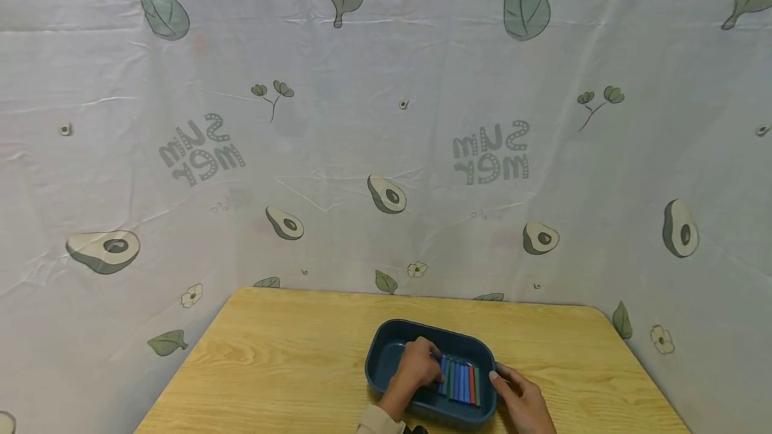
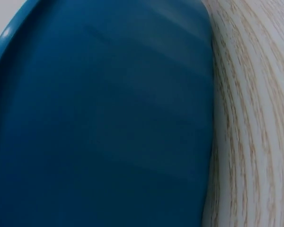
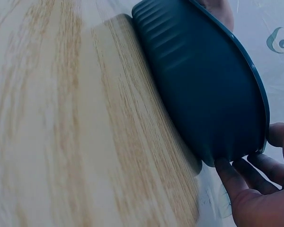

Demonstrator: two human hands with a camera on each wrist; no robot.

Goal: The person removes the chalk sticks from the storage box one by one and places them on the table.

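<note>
Bin: on tabletop
Sticks: side by side, bin's right half
Left hand: inside bin; pinch cannot be told
Right hand: pinching bin's right end
Progress: row seemingly formed; straightening perhaps left

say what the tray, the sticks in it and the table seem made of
Tray: probably moulded plastic, smooth with a slight sheen; it shows ridges and soft highlights. Sticks: maybe plastic or clay, each one even colour; finish too small to tell. Table: wood or printed laminate, fairly matte; grain streaks show.

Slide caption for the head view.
Left hand in dark-blue rectangular tray of blue, green, red sticks; right hand holding its end.
</note>
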